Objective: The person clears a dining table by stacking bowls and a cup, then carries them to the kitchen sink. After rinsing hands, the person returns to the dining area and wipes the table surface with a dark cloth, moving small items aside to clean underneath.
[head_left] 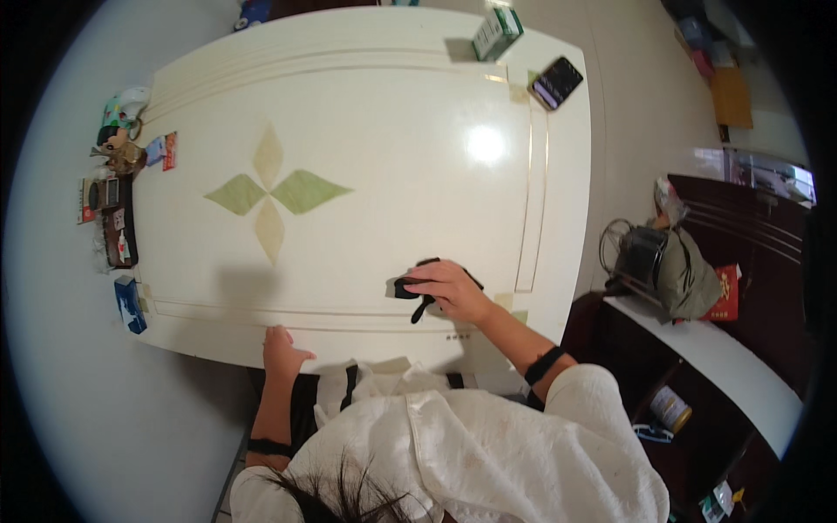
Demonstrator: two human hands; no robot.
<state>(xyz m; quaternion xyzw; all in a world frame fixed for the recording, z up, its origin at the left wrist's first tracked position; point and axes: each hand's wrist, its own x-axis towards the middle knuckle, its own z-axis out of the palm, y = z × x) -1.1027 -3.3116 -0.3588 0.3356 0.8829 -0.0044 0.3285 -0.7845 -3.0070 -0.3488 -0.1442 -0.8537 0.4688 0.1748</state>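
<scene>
My right hand (447, 289) is over a soft black cloth-like item (419, 310) on the white tabletop (392, 174), its fingers curled down round it. Parts of the item stick out on both sides of the hand, one like a narrow strip toward me. Its exact kind cannot be made out. At the table's near edge, left of the middle, rests my left hand (282, 350). It holds nothing visible, and its thumb points away from the fingers to the right. Each forearm has a black band round it.
A phone (557, 84) and a green-white box (498, 35) occupy the far right corner. Along the left edge stand a blue tissue box (131, 305), a dark tray (129, 235), and several small items. Right of the table, a dark cabinet holds a grey-green bag (689, 275).
</scene>
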